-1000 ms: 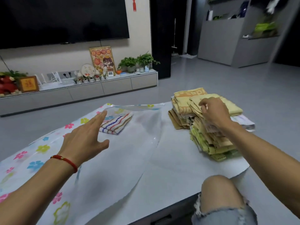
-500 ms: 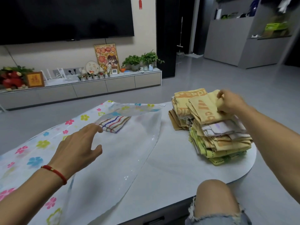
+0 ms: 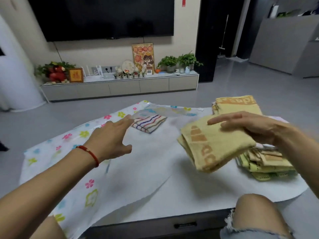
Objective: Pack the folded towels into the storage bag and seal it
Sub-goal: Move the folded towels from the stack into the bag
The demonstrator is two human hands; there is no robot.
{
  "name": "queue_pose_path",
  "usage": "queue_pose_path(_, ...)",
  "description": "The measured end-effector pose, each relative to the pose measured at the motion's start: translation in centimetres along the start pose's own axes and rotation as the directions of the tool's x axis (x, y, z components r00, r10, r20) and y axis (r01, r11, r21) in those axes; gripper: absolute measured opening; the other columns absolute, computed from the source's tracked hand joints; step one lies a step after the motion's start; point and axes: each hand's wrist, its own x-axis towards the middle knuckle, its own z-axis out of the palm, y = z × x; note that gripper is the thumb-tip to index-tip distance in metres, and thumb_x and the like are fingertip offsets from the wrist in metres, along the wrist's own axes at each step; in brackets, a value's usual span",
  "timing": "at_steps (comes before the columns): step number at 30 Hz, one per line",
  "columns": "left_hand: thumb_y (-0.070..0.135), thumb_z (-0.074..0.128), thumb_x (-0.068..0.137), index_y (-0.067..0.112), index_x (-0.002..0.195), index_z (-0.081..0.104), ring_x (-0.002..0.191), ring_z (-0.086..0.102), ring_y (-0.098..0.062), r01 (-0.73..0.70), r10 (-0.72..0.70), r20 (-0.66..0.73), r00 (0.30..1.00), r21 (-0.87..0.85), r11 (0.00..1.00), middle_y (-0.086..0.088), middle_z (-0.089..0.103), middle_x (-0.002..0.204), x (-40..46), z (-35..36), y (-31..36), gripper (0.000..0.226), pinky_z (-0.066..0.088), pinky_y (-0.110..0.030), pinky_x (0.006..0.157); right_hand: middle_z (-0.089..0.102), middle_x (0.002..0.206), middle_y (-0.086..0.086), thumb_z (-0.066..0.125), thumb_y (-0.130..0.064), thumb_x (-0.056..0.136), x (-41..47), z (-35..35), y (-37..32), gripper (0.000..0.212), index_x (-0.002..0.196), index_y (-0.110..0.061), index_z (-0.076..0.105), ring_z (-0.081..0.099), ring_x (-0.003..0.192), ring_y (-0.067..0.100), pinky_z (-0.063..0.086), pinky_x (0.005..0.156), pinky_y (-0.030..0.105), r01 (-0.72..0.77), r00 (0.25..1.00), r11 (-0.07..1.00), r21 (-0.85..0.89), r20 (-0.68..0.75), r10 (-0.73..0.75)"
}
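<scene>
Knees: at 5 and 7 o'clock we see our bare knees [image 3: 259, 211], frayed denim at the right one, against the dark table edge [image 3: 172, 223].
Right hand: our right hand [image 3: 255, 128] at 3 o'clock grips a folded yellow towel [image 3: 212, 144], fingers laid flat over its top and the thumb hidden beneath; the towel hangs in the air, clear of the table.
Held towel look: pale yellow terry, folded in several layers, with orange woven bars and letters along one side.
Left hand: our left hand [image 3: 112, 138], a red cord bracelet [image 3: 89, 152] at the wrist, reaches toward 11 o'clock with fingers spread and loose, gripping nothing, fingertips at the bag's raised clear lip.
Storage bag: the storage bag [image 3: 57, 149] lies flat from 7 to 12 o'clock, clear plastic over a white back printed with coloured flowers, its mouth open toward 1 o'clock.
Striped towel: a folded striped towel [image 3: 148, 123] lies inside the bag just past our left fingertips.
Towel stack: the towel stack [image 3: 262, 163] sits at 3 o'clock, yellow, tan and green, under our right wrist, with more behind it.
Table: white tabletop [image 3: 198, 187], rounded at its right end.
Room: grey floor [image 3: 233, 94], then a low TV cabinet [image 3: 120, 85] at 12 o'clock bearing plants and a framed picture, with a dark television [image 3: 103, 16] above.
</scene>
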Motion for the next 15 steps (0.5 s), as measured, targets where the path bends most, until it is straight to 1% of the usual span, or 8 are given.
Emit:
queue_pose_path(3, 0.045, 0.078, 0.072, 0.032, 0.157, -0.004, 0.143, 0.029, -0.025, -0.099, 0.103, 0.104, 0.989, -0.036, 0.994, 0.010, 0.003, 0.166, 0.3, -1.0, -1.7, 0.118, 0.042, -0.047, 0.108, 0.072, 0.132, 0.008, 0.065, -0.001, 0.093, 4.6, 7.3, 2.0, 0.039, 0.126, -0.018, 0.075, 0.072, 0.112, 0.026, 0.061, 0.087, 0.033, 0.011, 0.990, 0.998, 0.070, 0.140, -0.021)
queue_pose_path(5, 0.048, 0.081, 0.067, 0.032, 0.155, -0.013, 0.150, 0.017, -0.023, -0.138, 0.149, 0.154, 0.977, -0.080, 0.987, 0.009, -0.008, 0.166, 0.5, -1.8, -2.6, 0.130, 0.029, -0.046, 0.118, 0.071, 0.131, 0.005, 0.061, 0.003, 0.093, 8.8, 12.0, 2.7, 0.042, 0.121, -0.024, 0.077, 0.068, 0.111, 0.025, 0.058, 0.091, 0.037, 0.050, 0.993, 0.996, 0.074, 0.099, -0.057)
queue_pose_path(7, 0.050, 0.082, 0.065, 0.032, 0.154, -0.017, 0.151, 0.013, -0.023, -0.162, 0.175, 0.169, 0.970, -0.092, 0.983, 0.008, -0.014, 0.165, 0.6, -2.5, -3.3, 0.135, 0.020, -0.041, 0.122, 0.069, 0.123, 0.000, 0.061, 0.002, 0.092, 13.1, 16.3, 2.5, 0.044, 0.118, -0.030, 0.078, 0.065, 0.098, 0.019, 0.056, 0.075, 0.030, 0.107, 0.994, 0.985, 0.138, 0.017, -0.111)
queue_pose_path(8, 0.050, 0.083, 0.065, 0.030, 0.154, -0.018, 0.151, 0.012, -0.021, -0.176, 0.188, 0.163, 0.969, -0.089, 0.980, 0.008, -0.016, 0.165, 0.6, -2.8, -3.5, 0.136, 0.015, -0.034, 0.123, 0.069, 0.119, 0.000, 0.060, 0.001, 0.092, 15.2, 18.2, 2.2, 0.044, 0.118, -0.031, 0.078, 0.064, 0.091, 0.017, 0.055, 0.067, 0.027, 0.134, 0.991, 0.971, 0.197, -0.024, -0.131)
queue_pose_path(10, 0.048, 0.083, 0.066, 0.027, 0.155, -0.017, 0.150, 0.008, -0.014, -0.202, 0.212, 0.138, 0.967, -0.089, 0.975, 0.007, -0.017, 0.165, 0.6, -3.4, -4.0, 0.135, 0.009, -0.019, 0.117, 0.070, 0.113, 0.003, 0.059, -0.001, 0.093, 19.5, 21.8, 2.5, 0.045, 0.126, -0.029, 0.074, 0.065, 0.083, 0.016, 0.058, 0.064, 0.028, 0.151, 0.987, 0.947, 0.283, -0.094, -0.129)
queue_pose_path(12, 0.048, 0.083, 0.067, 0.026, 0.155, -0.016, 0.151, 0.005, -0.011, -0.212, 0.225, 0.139, 0.964, -0.105, 0.972, 0.008, -0.018, 0.164, 0.5, -4.0, -4.3, 0.134, 0.010, -0.024, 0.121, 0.066, 0.129, 0.007, 0.056, 0.000, 0.094, 23.1, 25.4, 4.0, 0.050, 0.138, -0.022, 0.065, 0.070, 0.096, 0.022, 0.063, 0.082, 0.040, 0.093, 0.986, 0.962, 0.257, -0.155, -0.054)
queue_pose_path(13, 0.049, 0.082, 0.068, 0.027, 0.155, -0.017, 0.152, 0.005, -0.011, -0.206, 0.222, 0.148, 0.964, -0.114, 0.972, 0.010, -0.019, 0.164, 0.4, -4.2, -4.4, 0.133, 0.013, -0.029, 0.123, 0.062, 0.137, 0.008, 0.054, 0.002, 0.095, 24.5, 27.1, 5.1, 0.051, 0.140, -0.019, 0.061, 0.072, 0.097, 0.025, 0.063, 0.083, 0.041, 0.042, 0.982, 0.973, 0.225, -0.189, 0.002)
queue_pose_path(15, 0.054, 0.080, 0.069, 0.031, 0.154, -0.019, 0.152, 0.006, -0.012, -0.186, 0.206, 0.168, 0.964, -0.125, 0.975, 0.015, -0.021, 0.163, 0.2, -4.4, -4.7, 0.132, 0.020, -0.038, 0.123, 0.060, 0.138, 0.009, 0.054, 0.002, 0.092, 26.4, 29.7, 6.7, 0.049, 0.136, -0.018, 0.064, 0.076, 0.066, 0.012, 0.061, 0.059, 0.023, -0.031, 0.959, 0.969, 0.245, -0.265, 0.098)
